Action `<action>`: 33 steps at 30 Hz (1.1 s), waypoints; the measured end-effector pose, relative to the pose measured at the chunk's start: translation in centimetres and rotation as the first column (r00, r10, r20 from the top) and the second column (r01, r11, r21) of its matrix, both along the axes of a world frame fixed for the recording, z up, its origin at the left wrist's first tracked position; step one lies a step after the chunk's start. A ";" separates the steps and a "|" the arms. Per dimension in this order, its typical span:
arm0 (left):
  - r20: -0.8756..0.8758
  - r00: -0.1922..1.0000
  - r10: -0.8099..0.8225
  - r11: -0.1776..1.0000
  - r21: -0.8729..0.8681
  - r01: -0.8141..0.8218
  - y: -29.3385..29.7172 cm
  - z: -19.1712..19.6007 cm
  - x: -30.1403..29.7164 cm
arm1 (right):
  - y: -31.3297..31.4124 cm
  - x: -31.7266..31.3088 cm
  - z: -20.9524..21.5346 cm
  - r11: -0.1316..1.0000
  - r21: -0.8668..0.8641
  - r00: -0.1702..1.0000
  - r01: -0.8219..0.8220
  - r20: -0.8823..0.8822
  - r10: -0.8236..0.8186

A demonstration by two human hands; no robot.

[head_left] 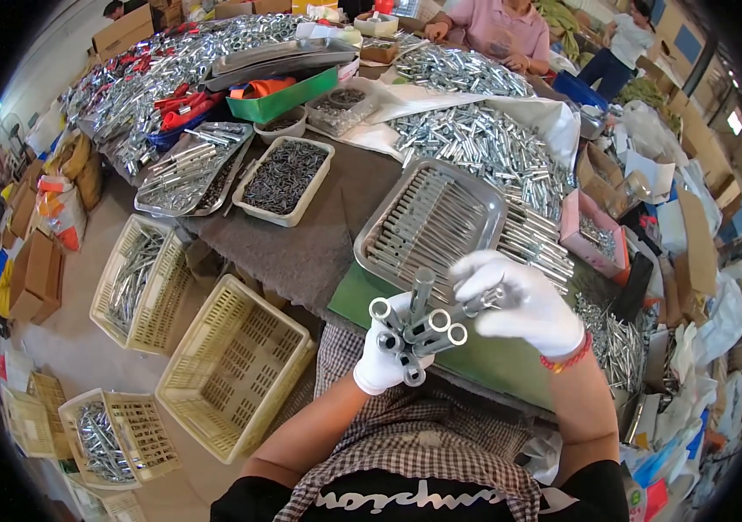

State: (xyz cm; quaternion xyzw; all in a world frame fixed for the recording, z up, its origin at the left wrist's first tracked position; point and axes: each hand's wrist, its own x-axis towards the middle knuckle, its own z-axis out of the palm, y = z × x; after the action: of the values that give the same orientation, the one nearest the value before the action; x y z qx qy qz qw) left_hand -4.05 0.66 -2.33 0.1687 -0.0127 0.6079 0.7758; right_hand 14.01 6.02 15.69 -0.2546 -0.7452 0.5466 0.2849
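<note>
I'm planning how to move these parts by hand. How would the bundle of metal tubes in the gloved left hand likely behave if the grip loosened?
The metal tubes look rigid and smooth, so they would probably slide against each other. Being round, they would likely roll once loose. The left hand fans several at differing angles, so the bundle seems apt to splay apart.

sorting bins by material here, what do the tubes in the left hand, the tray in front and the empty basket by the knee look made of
Tubes in the left hand: likely plated steel, bright silvery shine, hollow ends.
Tray: probably stainless steel or aluminium, dull grey gleam, rolled rim.
Basket: plastic, matte cream, moulded lattice walls.
The right hand grips one more tube.
</note>
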 end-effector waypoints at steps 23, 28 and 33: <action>-0.661 0.733 0.159 0.987 0.092 -0.131 -0.4 1.7 0.0 | 8.2 -5.6 -6.2 0.733 0.623 0.769 0.272 0.317 -0.555; -0.419 0.907 0.036 0.993 -0.086 -0.079 -0.4 2.2 0.1 | 3.3 -3.4 3.9 0.846 0.036 0.807 0.532 -0.326 -0.493; -0.819 0.317 0.478 0.879 0.445 -0.174 0.1 2.1 0.3 | -1.8 -3.5 5.3 0.862 0.277 0.899 0.425 -0.244 -0.365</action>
State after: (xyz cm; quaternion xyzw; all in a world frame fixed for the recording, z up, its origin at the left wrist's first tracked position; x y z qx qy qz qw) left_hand -3.76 0.73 -0.24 0.5780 0.3649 0.5499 0.4800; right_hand 10.49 4.26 21.01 -0.3009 -0.7268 0.3676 0.4961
